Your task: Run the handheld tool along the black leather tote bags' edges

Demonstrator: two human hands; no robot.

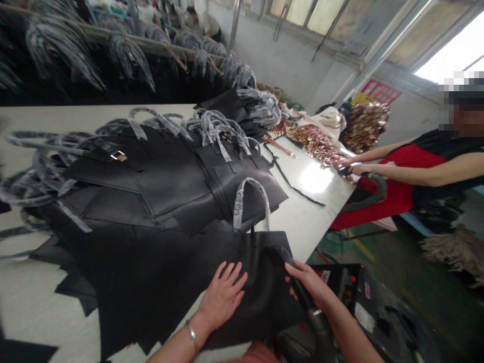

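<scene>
My left hand point(222, 298) lies flat with fingers spread on a black leather-like bag panel point(260, 307) at the table's near edge. A wrapped handle loop point(251, 182) stands up from the panel's far edge. My right hand point(309, 283) is closed around the black nozzle point(280, 254) of a thick hose point(321, 327). The nozzle's tip is over the right part of the panel; whether it touches cannot be made out. To the left, more black panels point(151, 277) lie overlapped, partly covering one another.
Behind is a pile of black bag pieces point(170, 171) with plastic-wrapped handles. Across the white table point(306, 237) at right, a person point(427, 166) holds another hose near copper-coloured straps point(313, 143). Handles hang on a rail point(124, 35) beyond. A dark machine point(351, 292) stands beside the table.
</scene>
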